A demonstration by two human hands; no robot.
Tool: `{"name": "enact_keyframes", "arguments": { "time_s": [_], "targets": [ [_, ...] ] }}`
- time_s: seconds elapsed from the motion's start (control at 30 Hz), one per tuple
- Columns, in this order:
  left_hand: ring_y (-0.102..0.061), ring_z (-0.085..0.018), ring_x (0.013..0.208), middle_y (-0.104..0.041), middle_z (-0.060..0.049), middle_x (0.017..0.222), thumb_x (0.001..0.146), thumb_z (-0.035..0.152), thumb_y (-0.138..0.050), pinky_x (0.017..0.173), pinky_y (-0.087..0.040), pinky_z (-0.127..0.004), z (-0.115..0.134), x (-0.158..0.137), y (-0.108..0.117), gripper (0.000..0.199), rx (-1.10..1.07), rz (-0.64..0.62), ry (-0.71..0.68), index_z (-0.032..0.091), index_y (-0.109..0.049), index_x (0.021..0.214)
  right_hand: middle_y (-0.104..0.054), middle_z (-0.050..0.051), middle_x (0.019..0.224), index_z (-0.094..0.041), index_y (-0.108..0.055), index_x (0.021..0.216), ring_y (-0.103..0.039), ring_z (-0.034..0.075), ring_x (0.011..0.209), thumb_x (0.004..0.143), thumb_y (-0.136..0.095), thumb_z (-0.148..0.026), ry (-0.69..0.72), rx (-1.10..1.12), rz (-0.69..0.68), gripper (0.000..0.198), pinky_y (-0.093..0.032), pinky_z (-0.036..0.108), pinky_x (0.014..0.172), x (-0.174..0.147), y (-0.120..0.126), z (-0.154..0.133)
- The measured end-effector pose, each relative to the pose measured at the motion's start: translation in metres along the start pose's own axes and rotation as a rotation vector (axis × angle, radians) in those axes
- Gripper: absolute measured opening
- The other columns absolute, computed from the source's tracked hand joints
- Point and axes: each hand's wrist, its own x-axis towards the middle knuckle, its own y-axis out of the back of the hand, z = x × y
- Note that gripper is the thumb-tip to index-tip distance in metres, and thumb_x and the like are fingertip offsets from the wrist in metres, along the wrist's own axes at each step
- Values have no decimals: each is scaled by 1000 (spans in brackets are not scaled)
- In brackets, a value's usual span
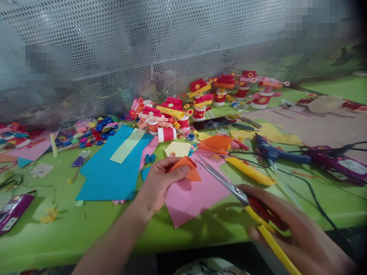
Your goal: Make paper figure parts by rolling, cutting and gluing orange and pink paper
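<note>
Near the middle of the table, my left hand (pixel 160 181) pinches a small folded piece of orange paper (pixel 192 172) between thumb and fingers. My right hand (pixel 295 225) is wrapped round the red and yellow handles of a pair of scissors (pixel 222 179). The blades point up and left, their tips close to the right edge of the orange paper; whether they touch it I cannot tell. Beneath both lies a sheet of pink paper (pixel 183 210) on the green table. Left of my left hand are large sheets of blue paper (pixel 111 179) with a pale green strip (pixel 127 147) on top.
Several red and yellow paper-and-cup models (pixel 172 109) stand at the back against a perforated metal panel (pixel 100 49). A yellow utility knife (pixel 249 171), a blue glue gun (pixel 282 152) and black cables lie to the right. A purple device (pixel 14 212) sits at far left.
</note>
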Motion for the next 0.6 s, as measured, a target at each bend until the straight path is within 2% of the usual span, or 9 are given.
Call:
{"name": "enact_keyframes", "arguments": {
  "time_s": [0.27, 0.4, 0.6],
  "targets": [
    [-69, -10, 71, -78, -2, 81, 68, 26, -95, 70, -56, -21, -1, -1, 0, 24, -10, -68, 12, 21, -85, 89, -78, 6, 115, -41, -51, 146, -78, 28, 86, 90, -67, -51, 87, -95, 39, 59, -65, 33, 64, 6, -3, -8],
    [-68, -9, 70, -77, -1, 79, 69, 25, -95, 70, -55, -20, 0, -2, 0, 23, -14, -104, 23, 21, -85, 90, -78, 5, 117, -44, -53, 144, -77, 29, 91, 93, -63, -52, 51, -61, 57, 53, -65, 37, 74, 5, -5, -12],
    [-68, -9, 68, -78, -1, 80, 67, 24, -96, 69, -57, -20, 1, -3, -2, 24, -46, -91, 59, 20, -85, 88, -78, 2, 112, -48, -55, 143, -77, 25, 87, 90, -67, -53, 13, -13, 50, 54, -65, 32, 73, 4, -6, -13]
  ]
}}
